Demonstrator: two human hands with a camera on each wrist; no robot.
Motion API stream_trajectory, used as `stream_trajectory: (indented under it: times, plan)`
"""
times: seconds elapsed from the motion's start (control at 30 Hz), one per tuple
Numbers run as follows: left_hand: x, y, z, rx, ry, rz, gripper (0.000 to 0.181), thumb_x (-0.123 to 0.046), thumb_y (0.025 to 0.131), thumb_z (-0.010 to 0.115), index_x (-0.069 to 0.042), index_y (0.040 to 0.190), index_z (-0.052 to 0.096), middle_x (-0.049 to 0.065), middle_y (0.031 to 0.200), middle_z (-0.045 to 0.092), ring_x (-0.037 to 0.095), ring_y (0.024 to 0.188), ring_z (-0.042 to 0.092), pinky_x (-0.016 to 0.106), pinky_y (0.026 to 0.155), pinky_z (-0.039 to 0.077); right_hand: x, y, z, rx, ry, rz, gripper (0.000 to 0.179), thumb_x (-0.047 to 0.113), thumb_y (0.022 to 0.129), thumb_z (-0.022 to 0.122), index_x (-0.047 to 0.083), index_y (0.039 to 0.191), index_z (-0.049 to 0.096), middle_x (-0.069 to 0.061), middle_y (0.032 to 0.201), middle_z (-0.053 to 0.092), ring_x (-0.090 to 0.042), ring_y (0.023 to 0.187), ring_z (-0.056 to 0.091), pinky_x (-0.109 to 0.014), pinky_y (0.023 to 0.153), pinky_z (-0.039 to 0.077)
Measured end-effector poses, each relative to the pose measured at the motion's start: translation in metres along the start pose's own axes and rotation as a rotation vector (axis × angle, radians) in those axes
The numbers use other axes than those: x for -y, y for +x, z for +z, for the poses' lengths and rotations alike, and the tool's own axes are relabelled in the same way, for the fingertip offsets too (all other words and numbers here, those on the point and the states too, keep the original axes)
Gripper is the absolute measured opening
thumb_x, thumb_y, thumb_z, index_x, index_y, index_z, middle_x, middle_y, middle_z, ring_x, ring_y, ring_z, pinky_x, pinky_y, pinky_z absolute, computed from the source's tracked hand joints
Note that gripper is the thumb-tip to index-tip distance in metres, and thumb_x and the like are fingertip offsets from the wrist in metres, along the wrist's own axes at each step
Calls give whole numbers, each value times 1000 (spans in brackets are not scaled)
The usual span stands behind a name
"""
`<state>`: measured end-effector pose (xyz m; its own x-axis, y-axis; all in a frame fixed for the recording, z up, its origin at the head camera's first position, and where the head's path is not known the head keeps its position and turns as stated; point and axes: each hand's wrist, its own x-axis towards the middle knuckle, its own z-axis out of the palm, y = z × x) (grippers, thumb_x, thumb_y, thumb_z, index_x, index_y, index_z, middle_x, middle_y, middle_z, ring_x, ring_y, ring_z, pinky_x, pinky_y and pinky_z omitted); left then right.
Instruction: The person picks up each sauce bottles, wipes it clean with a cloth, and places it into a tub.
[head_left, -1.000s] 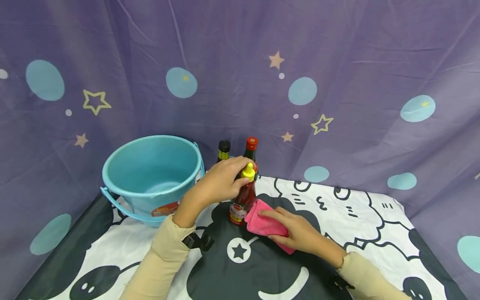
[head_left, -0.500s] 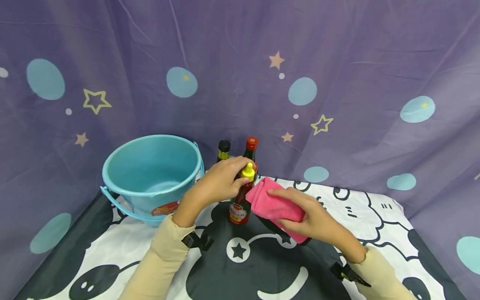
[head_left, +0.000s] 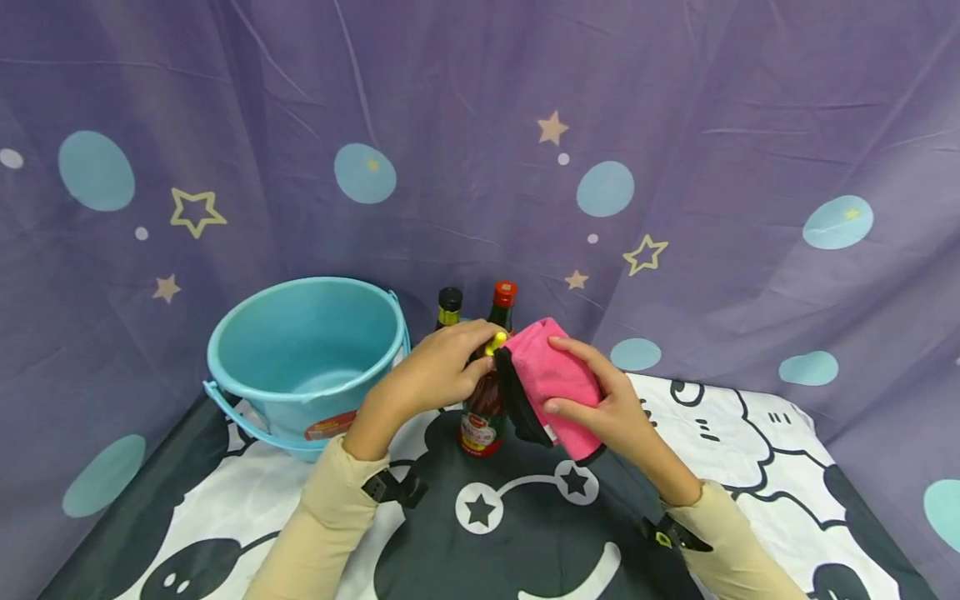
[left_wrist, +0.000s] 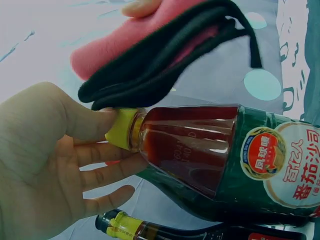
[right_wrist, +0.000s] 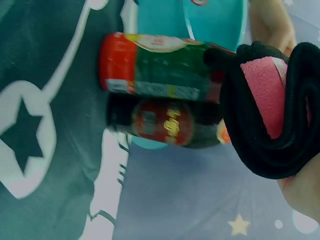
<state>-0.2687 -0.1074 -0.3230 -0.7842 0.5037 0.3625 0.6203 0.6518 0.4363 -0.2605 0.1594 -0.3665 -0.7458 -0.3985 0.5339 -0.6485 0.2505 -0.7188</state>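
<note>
My left hand (head_left: 442,364) pinches the yellow cap (left_wrist: 122,129) of a ketchup bottle (head_left: 482,421), which stands upright on the printed cloth. In the left wrist view the thumb presses one side of the cap, with fingers behind it. My right hand (head_left: 615,408) grips a folded pink cloth (head_left: 558,375) with black edging. That cloth is raised beside the bottle's upper part; its black edge lies close to the cap, and the head view does not show clearly whether they touch. Folded layers of the cloth (right_wrist: 265,100) show in the right wrist view.
Behind the ketchup stand two dark sauce bottles, one with a black cap (head_left: 450,300) and one with a red cap (head_left: 505,293). A light blue bucket (head_left: 300,333) with its handle down stands to the left. A purple curtain (head_left: 480,100) hangs at the back.
My right hand has lifted the pink cloth from low beside the bottle up towards its cap, and turned it so the black edge shows. My left hand stays on the cap.
</note>
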Motion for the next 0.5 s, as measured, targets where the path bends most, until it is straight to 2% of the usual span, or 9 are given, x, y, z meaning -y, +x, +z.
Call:
stream_trajectory:
  times: [0.13,0.3,0.5]
  plan:
    - [0,0,1,3,3,1,32,-13,101,60,-10,133,62,6,124,66,22,107,63,44,97,54,-6,-2,14,20,-1,1,68,1,86,78,16,147,52,-9,124,61,-17,93,62,-30,69,58]
    - [-1,-1,1,4,8,0,34,-12,100,61,-9,134,61,7,127,66,23,110,63,45,100,54,-7,-2,27,-11,-20,-2,58,3,93,71,18,147,53,-8,121,62,-15,89,63,-29,68,58]
    - [-1,1,0,10,23,-17,35,-12,100,62,-8,135,61,7,128,66,24,112,63,46,102,53,-11,-1,31,-2,-151,-57,57,5,92,73,14,144,53,-10,113,62,-14,86,62,-27,67,58]
